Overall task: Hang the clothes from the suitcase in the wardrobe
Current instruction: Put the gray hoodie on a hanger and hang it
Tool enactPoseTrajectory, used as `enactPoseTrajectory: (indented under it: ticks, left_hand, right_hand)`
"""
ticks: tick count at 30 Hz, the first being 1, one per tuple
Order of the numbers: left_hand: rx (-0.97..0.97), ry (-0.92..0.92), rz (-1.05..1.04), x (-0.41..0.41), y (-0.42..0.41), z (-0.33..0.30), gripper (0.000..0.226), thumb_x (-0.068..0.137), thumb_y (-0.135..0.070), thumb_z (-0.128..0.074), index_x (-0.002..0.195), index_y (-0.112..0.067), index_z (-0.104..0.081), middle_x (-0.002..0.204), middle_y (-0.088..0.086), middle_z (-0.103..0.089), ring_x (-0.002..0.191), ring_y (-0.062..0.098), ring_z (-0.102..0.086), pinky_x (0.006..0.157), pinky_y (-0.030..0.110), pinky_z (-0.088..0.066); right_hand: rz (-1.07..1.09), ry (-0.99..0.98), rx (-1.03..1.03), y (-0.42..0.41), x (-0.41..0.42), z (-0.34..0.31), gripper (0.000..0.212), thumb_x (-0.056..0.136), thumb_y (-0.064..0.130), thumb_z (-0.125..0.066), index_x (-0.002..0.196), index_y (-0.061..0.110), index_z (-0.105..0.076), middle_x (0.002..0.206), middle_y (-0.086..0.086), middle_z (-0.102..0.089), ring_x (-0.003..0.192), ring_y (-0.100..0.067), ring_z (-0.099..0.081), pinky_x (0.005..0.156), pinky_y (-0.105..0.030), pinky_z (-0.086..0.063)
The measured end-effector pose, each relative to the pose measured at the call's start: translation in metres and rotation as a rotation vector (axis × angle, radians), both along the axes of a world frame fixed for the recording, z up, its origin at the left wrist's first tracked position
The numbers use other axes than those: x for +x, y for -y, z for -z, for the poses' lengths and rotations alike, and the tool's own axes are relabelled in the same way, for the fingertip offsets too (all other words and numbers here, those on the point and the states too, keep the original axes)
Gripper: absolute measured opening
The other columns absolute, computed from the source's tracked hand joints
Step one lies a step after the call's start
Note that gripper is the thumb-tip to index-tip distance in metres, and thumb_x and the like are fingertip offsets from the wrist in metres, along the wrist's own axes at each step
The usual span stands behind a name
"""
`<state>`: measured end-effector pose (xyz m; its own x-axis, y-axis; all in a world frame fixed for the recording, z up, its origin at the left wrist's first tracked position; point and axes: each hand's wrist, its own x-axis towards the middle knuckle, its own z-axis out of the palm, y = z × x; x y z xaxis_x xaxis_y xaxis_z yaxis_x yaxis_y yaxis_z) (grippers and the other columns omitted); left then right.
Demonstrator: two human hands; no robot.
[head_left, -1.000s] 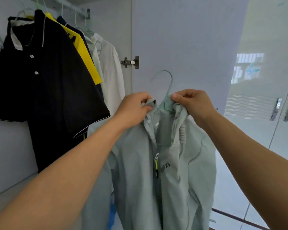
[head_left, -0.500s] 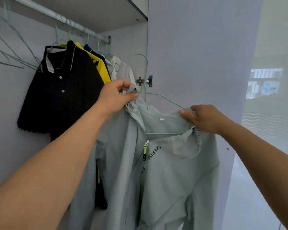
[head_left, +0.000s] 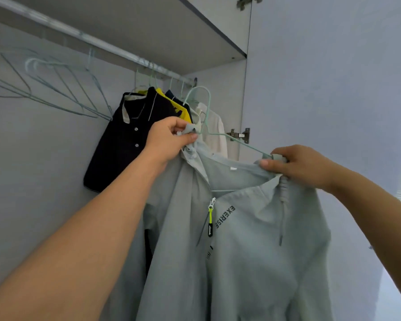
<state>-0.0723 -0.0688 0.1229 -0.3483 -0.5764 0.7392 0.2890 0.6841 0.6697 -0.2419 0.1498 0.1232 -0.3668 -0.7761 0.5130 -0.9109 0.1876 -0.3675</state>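
A pale grey-green zip jacket (head_left: 252, 246) with "EXERISE" lettering hangs on a mint wire hanger (head_left: 206, 105). My left hand (head_left: 169, 137) pinches the jacket's left collar right beside the hanger's neck. My right hand (head_left: 299, 165) grips the right shoulder of the jacket together with the hanger's arm. The hanger's hook is below the metal wardrobe rail (head_left: 97, 42), near its right end, and does not touch it. The suitcase is out of view.
On the rail hang a black polo (head_left: 125, 144), a yellow shirt (head_left: 181, 110), a dark one and a white shirt (head_left: 215, 133). Several bare wire hangers (head_left: 56, 89) hang at the left. A shelf (head_left: 171, 31) sits above; the open wardrobe door (head_left: 322, 89) stands at the right.
Both hands have raised the jacket on its hanger up and into the wardrobe. The hook is now closer to the rail. My view has tilted upward.
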Motion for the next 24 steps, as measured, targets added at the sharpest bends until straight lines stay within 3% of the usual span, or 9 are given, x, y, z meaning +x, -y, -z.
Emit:
enactPoseTrajectory:
  ticks: [4,7,10,13,16,20,24]
  left_hand:
    - [-0.050,-0.103,-0.030,0.004,-0.008,-0.020,0.018,0.080,0.000,-0.073,0.090,-0.013,-0.065,0.084,-0.001,-0.065,0.073,0.003,-0.059,0.068,0.012,-0.050]
    - [-0.042,-0.190,0.012,0.009,-0.009,-0.024,0.020,0.081,0.000,-0.072,0.085,-0.019,-0.064,0.083,-0.004,-0.066,0.072,-0.001,-0.061,0.069,0.014,-0.050]
    - [0.026,-0.038,0.028,0.007,0.004,0.002,0.021,0.079,0.002,-0.073,0.083,-0.017,-0.066,0.081,-0.002,-0.067,0.067,-0.003,-0.062,0.067,0.015,-0.050]
    - [0.086,-0.089,-0.010,0.009,0.030,0.009,0.021,0.078,-0.001,-0.075,0.085,-0.019,-0.067,0.086,0.000,-0.069,0.077,0.007,-0.064,0.076,0.023,-0.053]
    - [0.073,-0.174,-0.076,0.014,0.058,-0.019,0.021,0.080,-0.005,-0.075,0.086,-0.022,-0.066,0.088,-0.003,-0.069,0.078,0.005,-0.065,0.075,0.021,-0.054]
    - [0.059,-0.219,-0.179,0.017,0.100,-0.048,0.017,0.085,-0.009,-0.070,0.085,-0.025,-0.066,0.083,-0.007,-0.067,0.075,0.006,-0.063,0.071,0.021,-0.050]
    - [0.111,-0.177,-0.217,0.022,0.147,-0.060,0.019,0.089,-0.008,-0.065,0.106,-0.015,-0.069,0.094,-0.002,-0.068,0.086,0.012,-0.062,0.077,0.022,-0.049]
  right_hand:
    - [-0.183,0.173,-0.101,-0.011,0.014,-0.026,0.044,0.087,0.045,-0.062,0.055,0.015,-0.053,0.053,0.004,-0.047,0.051,-0.009,-0.043,0.053,-0.024,-0.035]
    - [-0.070,-0.055,-0.176,-0.004,0.013,-0.038,0.044,0.091,0.046,-0.056,0.057,0.018,-0.058,0.058,0.003,-0.054,0.061,-0.011,-0.050,0.059,-0.027,-0.035]
    - [0.095,-0.210,0.057,0.010,0.011,-0.020,0.045,0.092,0.052,-0.048,0.070,0.015,-0.060,0.071,-0.002,-0.058,0.082,-0.022,-0.055,0.067,-0.031,-0.034]
    - [-0.084,-0.026,-0.177,0.026,0.016,-0.013,0.046,0.089,0.045,-0.058,0.062,0.009,-0.052,0.058,0.000,-0.049,0.058,-0.012,-0.044,0.057,-0.029,-0.033]
    - [-0.179,0.117,-0.348,0.052,0.028,-0.032,0.036,0.087,0.027,-0.064,0.057,0.013,-0.048,0.055,0.001,-0.042,0.055,-0.011,-0.038,0.056,-0.029,-0.029]
    - [-0.113,-0.127,-0.416,0.101,0.049,-0.065,0.029,0.091,0.022,-0.057,0.069,0.002,-0.055,0.066,-0.009,-0.051,0.066,-0.020,-0.046,0.059,-0.032,-0.032]
    - [-0.052,-0.344,-0.452,0.151,0.063,-0.080,0.029,0.096,0.024,-0.051,0.088,-0.001,-0.063,0.076,-0.013,-0.058,0.077,-0.028,-0.052,0.066,-0.034,-0.033]
